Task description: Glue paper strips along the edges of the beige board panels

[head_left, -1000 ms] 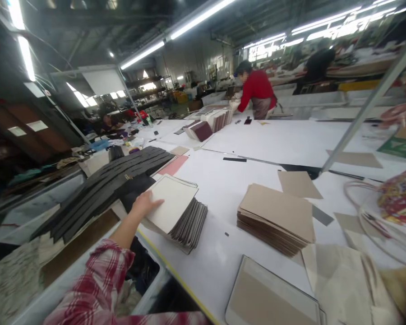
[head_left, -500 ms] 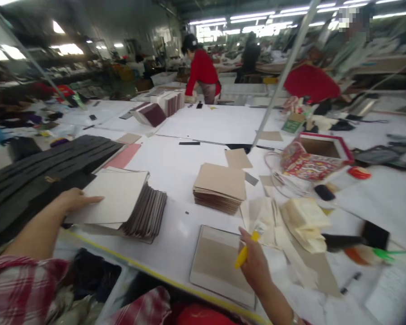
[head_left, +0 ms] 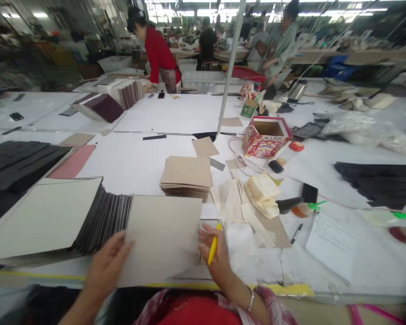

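A beige square board (head_left: 164, 237) is raised in front of me, tilted and slightly blurred. My left hand (head_left: 108, 262) grips its left edge, thumb over the near face. At the board's right edge is my right hand (head_left: 214, 248), its fingers closed around a yellow-handled brush (head_left: 214, 246); whether they also touch the board I cannot tell. Behind the raised board lies another dark-edged panel (head_left: 226, 232), mostly hidden. To the left sits a fanned stack of dark-edged boards (head_left: 50, 212), pale side up. Beyond the raised board stands a neat pile of tan boards (head_left: 186, 174).
Cream cloth pieces (head_left: 262, 192), a patterned red box (head_left: 265, 140), a pen (head_left: 296, 234) and a written sheet (head_left: 331, 246) lie to the right. Dark material (head_left: 16, 167) covers the far left. A metal pole (head_left: 230, 67) rises mid-table. A person in red (head_left: 159, 54) works across the table.
My left hand has brought a board from the left stack rightward, over the panel in front of me. My right hand still holds the brush. The view has turned right.
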Motion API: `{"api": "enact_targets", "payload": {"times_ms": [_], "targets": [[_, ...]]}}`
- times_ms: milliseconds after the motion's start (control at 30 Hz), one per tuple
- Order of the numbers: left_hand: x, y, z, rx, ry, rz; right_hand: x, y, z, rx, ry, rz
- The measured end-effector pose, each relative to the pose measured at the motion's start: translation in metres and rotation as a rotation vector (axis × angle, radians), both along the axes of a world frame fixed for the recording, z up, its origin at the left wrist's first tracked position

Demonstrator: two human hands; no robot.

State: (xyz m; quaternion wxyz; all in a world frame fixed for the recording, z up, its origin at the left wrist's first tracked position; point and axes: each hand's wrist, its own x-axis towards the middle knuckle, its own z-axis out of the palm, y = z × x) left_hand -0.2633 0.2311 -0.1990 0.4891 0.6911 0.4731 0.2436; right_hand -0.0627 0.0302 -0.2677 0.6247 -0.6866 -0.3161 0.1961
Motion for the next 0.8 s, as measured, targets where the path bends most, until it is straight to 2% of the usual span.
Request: {"api": "enact_targets", "payload": {"times_ms": [67, 100, 167, 200, 267, 367, 500, 600, 667, 700, 733, 800], "targets": [[0.037, -0.040, -0.043, -0.311, -0.127, -0.178, 0.011, -0.019, -0.019, -0.111, 0.017, -0.126], [0.050, -0.054, -0.064, -0.437, -0.165, -0.218, 0.017, -0.029, -0.031, -0.191, -0.037, -0.182], [0.067, -0.071, -0.102, -0.544, -0.199, -0.238, 0.029, -0.048, -0.056, -0.340, -0.204, -0.266], [0.071, -0.075, -0.118, -0.538, -0.192, -0.241, 0.034, -0.056, -0.069, -0.390, -0.288, -0.290], [0.073, -0.077, -0.144, -0.415, -0.121, -0.231, 0.041, -0.066, -0.092, -0.435, -0.416, -0.308], [0.073, -0.076, -0.169, -0.104, 0.075, -0.168, 0.048, -0.067, -0.117, -0.448, -0.548, -0.269], [0.075, -0.080, -0.185, 0.160, 0.225, -0.109, 0.051, -0.054, -0.130, -0.470, -0.695, -0.194], [0.074, -0.080, -0.189, 0.259, 0.258, -0.069, 0.063, -0.048, -0.123, -0.474, -0.812, -0.158], [0.075, -0.072, -0.182, 0.393, 0.270, -0.055, 0.080, -0.048, -0.103, -0.466, -0.872, -0.167], [0.077, -0.066, -0.173, 0.479, 0.270, -0.065, 0.091, -0.047, -0.086, -0.459, -0.880, -0.177], [0.082, -0.057, -0.161, 0.574, 0.261, -0.090, 0.104, -0.045, -0.065, -0.455, -0.863, -0.197], [0.099, -0.038, -0.128, 0.765, 0.218, -0.204, 0.128, -0.030, -0.012, -0.417, -0.745, -0.203]]}}
